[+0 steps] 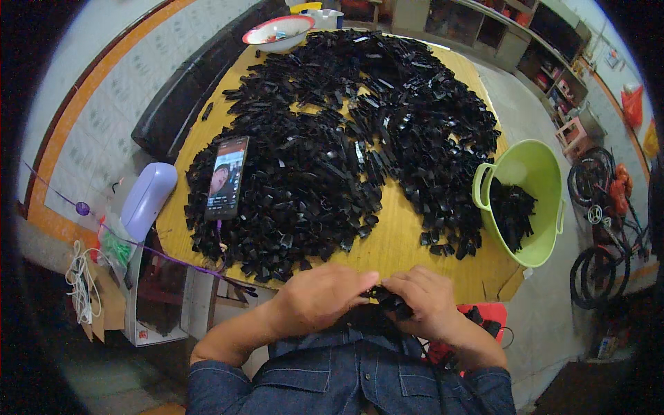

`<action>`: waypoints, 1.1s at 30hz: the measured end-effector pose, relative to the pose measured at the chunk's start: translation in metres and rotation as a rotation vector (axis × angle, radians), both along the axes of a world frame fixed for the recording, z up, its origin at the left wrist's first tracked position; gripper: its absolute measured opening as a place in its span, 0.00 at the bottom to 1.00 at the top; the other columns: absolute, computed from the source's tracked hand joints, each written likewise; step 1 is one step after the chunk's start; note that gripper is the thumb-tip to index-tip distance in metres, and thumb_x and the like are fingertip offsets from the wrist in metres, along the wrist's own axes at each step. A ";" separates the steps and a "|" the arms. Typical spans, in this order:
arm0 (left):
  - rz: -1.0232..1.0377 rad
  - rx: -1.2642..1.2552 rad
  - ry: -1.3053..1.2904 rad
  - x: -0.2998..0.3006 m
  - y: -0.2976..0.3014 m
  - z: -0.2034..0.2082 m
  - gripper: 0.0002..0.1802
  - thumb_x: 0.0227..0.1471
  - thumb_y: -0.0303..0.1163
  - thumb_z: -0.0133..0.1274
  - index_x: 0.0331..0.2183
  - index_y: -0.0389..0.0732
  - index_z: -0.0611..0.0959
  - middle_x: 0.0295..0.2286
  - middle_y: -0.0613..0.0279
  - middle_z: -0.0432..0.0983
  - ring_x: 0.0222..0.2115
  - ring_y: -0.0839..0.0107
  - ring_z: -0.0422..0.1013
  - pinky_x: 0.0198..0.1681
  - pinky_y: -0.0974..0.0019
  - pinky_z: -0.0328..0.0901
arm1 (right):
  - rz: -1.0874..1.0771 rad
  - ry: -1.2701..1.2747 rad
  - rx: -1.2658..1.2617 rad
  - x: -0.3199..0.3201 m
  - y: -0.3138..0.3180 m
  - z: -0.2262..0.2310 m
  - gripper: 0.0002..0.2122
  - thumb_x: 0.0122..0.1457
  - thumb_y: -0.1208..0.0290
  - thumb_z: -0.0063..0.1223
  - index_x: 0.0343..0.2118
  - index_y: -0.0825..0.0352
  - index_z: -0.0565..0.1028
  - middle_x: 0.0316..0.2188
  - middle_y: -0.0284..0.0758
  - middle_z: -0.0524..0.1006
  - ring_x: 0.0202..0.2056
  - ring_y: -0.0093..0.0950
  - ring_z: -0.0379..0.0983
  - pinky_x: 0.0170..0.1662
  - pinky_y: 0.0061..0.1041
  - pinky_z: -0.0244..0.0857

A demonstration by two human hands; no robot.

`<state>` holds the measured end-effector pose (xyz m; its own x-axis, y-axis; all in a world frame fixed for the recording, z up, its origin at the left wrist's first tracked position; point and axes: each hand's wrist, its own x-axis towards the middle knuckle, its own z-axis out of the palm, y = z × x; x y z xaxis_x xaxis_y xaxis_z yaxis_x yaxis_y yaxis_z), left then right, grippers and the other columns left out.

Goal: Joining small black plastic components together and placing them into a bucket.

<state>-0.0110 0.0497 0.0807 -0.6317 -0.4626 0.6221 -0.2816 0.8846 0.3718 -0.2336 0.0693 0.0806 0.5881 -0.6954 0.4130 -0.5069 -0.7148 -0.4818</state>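
Observation:
Just off the table's near edge, in front of my body, my left hand (325,296) and my right hand (423,294) are close together. Both are closed on small black plastic pieces (393,303) held between them. My fingers cover much of these, so their exact shape and number are hidden. Beyond my hands, a wide heap of similar black plastic pieces (297,173) spreads across the yellow table (394,232). To the right, a green basin (529,162) with handles stands tilted at the table's edge, with more black pieces inside.
A phone (227,178) with its screen lit lies on the heap, a purple cord running from it. At the far edge sits a red-rimmed white bowl (280,33). A purple case (149,197) is at the left. A red stool (492,315) holding black pieces stands beside my right forearm.

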 end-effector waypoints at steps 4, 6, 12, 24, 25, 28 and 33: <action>0.055 0.316 0.156 0.000 0.004 -0.001 0.27 0.39 0.26 0.62 0.44 0.34 0.72 0.33 0.55 0.77 0.31 0.66 0.75 0.33 0.68 0.71 | -0.039 -0.022 0.008 -0.004 0.005 0.004 0.23 0.31 0.76 0.63 0.37 0.64 0.71 0.28 0.36 0.75 0.25 0.35 0.72 0.26 0.30 0.65; 0.068 0.362 0.206 0.002 0.006 -0.005 0.28 0.39 0.26 0.62 0.44 0.34 0.71 0.32 0.55 0.77 0.31 0.67 0.76 0.34 0.68 0.71 | -0.042 -0.030 0.043 -0.006 0.008 0.007 0.23 0.31 0.76 0.63 0.37 0.65 0.71 0.28 0.36 0.75 0.26 0.35 0.72 0.26 0.30 0.66; -0.006 0.470 0.309 0.002 0.006 -0.013 0.39 0.33 0.23 0.66 0.47 0.33 0.64 0.32 0.53 0.77 0.35 0.68 0.75 0.37 0.67 0.69 | -0.056 -0.053 0.006 -0.005 0.007 0.010 0.23 0.31 0.76 0.63 0.36 0.66 0.71 0.27 0.37 0.75 0.26 0.35 0.72 0.27 0.29 0.66; 0.011 0.177 0.142 -0.004 0.001 0.001 0.27 0.36 0.27 0.64 0.42 0.34 0.73 0.32 0.53 0.77 0.29 0.62 0.75 0.30 0.68 0.70 | -0.040 -0.013 0.027 -0.005 0.007 0.009 0.22 0.29 0.77 0.62 0.35 0.67 0.72 0.27 0.37 0.74 0.25 0.35 0.72 0.25 0.29 0.65; 0.031 0.324 0.285 -0.008 0.007 -0.009 0.27 0.36 0.28 0.64 0.42 0.34 0.73 0.32 0.53 0.77 0.29 0.62 0.75 0.30 0.68 0.70 | -0.056 -0.037 0.057 -0.005 0.008 0.008 0.22 0.30 0.77 0.62 0.35 0.67 0.71 0.27 0.37 0.74 0.25 0.35 0.72 0.25 0.30 0.65; 0.038 0.290 0.284 -0.007 0.001 -0.006 0.29 0.37 0.28 0.64 0.43 0.35 0.73 0.31 0.54 0.77 0.29 0.63 0.75 0.30 0.67 0.70 | -0.078 -0.045 0.035 -0.002 0.007 0.008 0.22 0.30 0.76 0.62 0.35 0.67 0.71 0.26 0.37 0.74 0.25 0.35 0.72 0.25 0.30 0.65; -0.012 0.396 0.132 -0.003 0.006 -0.006 0.37 0.39 0.34 0.63 0.50 0.34 0.65 0.34 0.55 0.76 0.35 0.65 0.74 0.40 0.66 0.68 | -0.055 0.000 -0.005 -0.004 0.013 0.005 0.22 0.30 0.76 0.61 0.35 0.66 0.71 0.28 0.37 0.74 0.26 0.36 0.72 0.26 0.31 0.64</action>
